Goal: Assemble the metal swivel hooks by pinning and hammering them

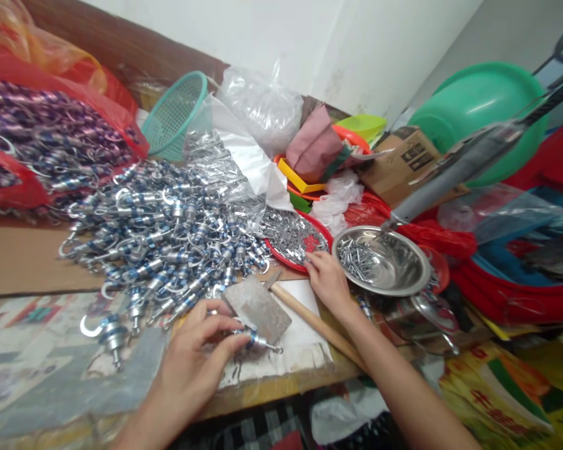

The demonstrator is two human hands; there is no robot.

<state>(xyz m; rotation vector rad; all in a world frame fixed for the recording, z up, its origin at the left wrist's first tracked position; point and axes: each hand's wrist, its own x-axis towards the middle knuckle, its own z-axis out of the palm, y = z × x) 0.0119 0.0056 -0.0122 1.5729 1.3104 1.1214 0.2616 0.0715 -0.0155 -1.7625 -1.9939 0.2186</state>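
My left hand (205, 340) is closed on a small silver-and-blue metal hook fitting (258, 340), held by thumb and fingers beside a flat metal block (258, 306). The fitting's ringed tip points right. My right hand (327, 280) reaches to the edge of a red round tray (329, 240) of small metal parts (288, 234). Its fingertips are bent together at the parts; whether they pinch one cannot be made out. Between the hands lies a hammer (309, 315) with a wooden handle, its head against the block. One loose hook fitting (112, 340) lies left of my left hand.
A large pile of hook fittings (169, 225) covers the back left, beside a red bag (117, 125) of purple ones. A steel bowl (403, 275) with pins stands right of the tray. A grey-handled tool (455, 169) slants above it. Behind are a teal basket (169, 119) and green basin (478, 112).
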